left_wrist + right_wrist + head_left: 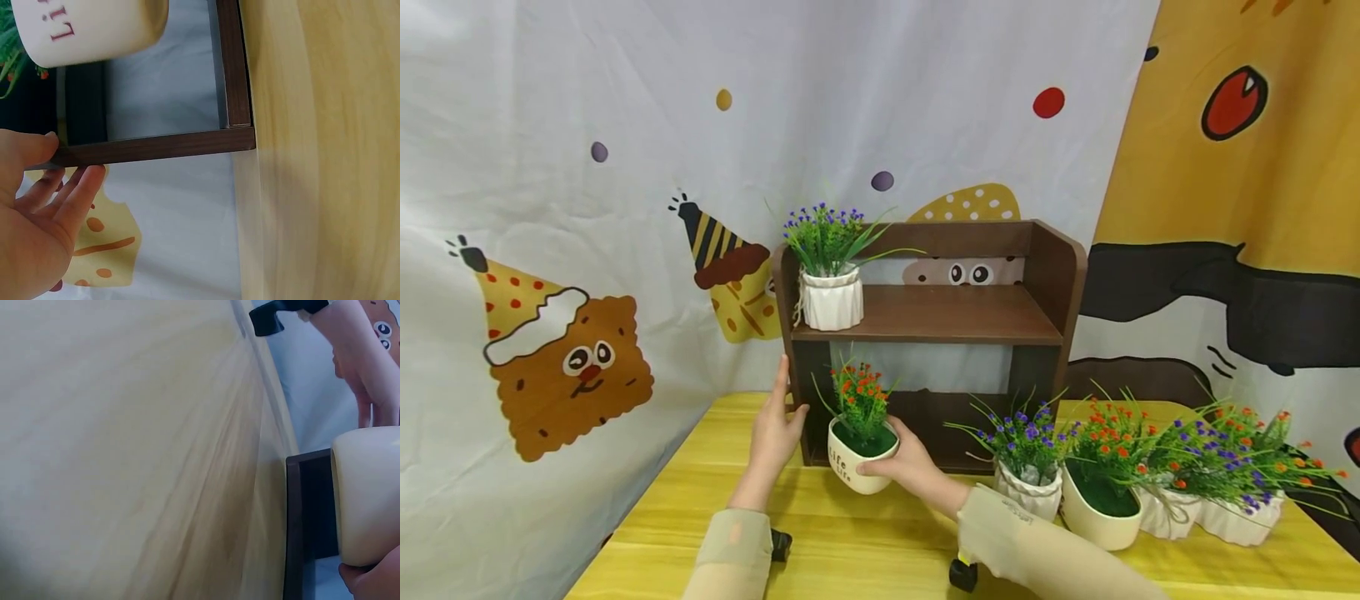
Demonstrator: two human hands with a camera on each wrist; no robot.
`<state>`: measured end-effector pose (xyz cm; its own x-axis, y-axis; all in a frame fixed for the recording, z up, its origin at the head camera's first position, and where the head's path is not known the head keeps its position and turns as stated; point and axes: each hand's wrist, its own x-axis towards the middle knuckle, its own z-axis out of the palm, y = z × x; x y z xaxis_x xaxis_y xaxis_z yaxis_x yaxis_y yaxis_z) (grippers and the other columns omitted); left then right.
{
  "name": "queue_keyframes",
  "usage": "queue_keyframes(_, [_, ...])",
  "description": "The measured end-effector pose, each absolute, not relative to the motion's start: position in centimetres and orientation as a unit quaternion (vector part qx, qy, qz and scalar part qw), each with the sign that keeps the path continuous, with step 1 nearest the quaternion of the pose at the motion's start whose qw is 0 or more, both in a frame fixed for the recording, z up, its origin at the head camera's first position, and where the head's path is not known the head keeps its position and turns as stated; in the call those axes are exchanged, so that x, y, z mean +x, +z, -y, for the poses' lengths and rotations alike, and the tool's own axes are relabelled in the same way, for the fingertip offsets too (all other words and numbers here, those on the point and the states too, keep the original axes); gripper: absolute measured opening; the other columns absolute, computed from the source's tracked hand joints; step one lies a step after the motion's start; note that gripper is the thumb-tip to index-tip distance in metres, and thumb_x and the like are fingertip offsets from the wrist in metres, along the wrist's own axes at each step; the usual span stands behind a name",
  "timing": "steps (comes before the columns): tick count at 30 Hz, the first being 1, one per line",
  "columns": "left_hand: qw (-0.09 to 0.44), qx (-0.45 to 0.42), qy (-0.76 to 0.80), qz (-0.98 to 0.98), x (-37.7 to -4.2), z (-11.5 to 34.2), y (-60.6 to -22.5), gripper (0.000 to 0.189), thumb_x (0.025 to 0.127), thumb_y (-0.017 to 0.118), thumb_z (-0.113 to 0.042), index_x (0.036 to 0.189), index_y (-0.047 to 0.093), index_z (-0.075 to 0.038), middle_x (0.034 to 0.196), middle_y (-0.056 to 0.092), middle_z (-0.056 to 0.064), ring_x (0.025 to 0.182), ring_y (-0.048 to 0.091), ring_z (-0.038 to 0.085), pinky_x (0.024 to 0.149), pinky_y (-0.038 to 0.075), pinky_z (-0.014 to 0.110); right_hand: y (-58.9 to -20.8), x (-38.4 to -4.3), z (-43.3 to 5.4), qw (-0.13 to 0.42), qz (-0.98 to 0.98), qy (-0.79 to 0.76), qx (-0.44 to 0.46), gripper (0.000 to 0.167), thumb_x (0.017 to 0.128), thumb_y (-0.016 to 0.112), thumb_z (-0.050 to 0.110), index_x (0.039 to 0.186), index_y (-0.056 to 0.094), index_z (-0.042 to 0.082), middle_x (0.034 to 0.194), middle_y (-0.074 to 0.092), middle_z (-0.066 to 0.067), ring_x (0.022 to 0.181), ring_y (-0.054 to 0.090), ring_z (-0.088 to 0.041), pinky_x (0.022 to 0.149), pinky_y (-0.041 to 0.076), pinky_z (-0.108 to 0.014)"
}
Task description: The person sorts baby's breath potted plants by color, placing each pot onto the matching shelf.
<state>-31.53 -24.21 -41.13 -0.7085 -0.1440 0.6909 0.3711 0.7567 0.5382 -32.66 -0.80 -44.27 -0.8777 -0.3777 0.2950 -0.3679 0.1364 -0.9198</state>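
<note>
My right hand (917,467) grips a cream flowerpot (853,473) with "Life" lettering and orange-red artificial flowers (860,390). Its thumb lies across the near side of the pot, which is tilted in front of the lower compartment of a dark brown two-tier shelf (932,312). In the right wrist view the pot's smooth wall (369,494) shows close up beside the shelf frame. My left hand (775,433) touches the shelf's left side panel (156,145), its fingers straight along the outside and the thumb at the front edge.
A white pot (833,302) with purple flowers stands on the upper tier's left end. Right of the shelf, several more flowerpots stand in a row, among them a cream pot (1101,517) with orange flowers. A printed cloth (880,83) hangs behind the wooden table (850,550).
</note>
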Motion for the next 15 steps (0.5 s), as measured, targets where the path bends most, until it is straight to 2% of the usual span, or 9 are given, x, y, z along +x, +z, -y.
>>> queue_keyframes(6, [0.378, -0.065, -0.344, 0.857, -31.5, 24.2, -41.2, 0.096, 0.086, 0.07, 0.001, 0.157, 0.014, -0.03, 0.121, 0.059, 0.028, 0.087, 0.068, 0.038, 0.076, 0.054, 0.052, -44.8, -33.7, 2.0, 0.009, -0.741, -0.622, -0.252, 0.089, 0.069, 0.086, 0.013, 0.143, 0.039, -0.002, 0.132, 0.054, -0.017, 0.117, 0.055, -0.032, 0.098, 0.045, -0.046])
queue_keyframes(15, [0.359, -0.061, -0.35, 0.863, -31.4, 24.1, -41.1, 0.096, 0.088, 0.068, 0.001, 0.157, 0.011, -0.031, 0.125, 0.057, 0.029, 0.09, 0.067, 0.038, 0.076, 0.055, 0.05, -45.7, -35.4, 2.9, 0.018, -0.742, -0.62, -0.253, 0.09, 0.069, 0.087, 0.012, 0.144, 0.038, -0.001, 0.133, 0.054, -0.016, 0.118, 0.054, -0.031, 0.099, 0.044, -0.047])
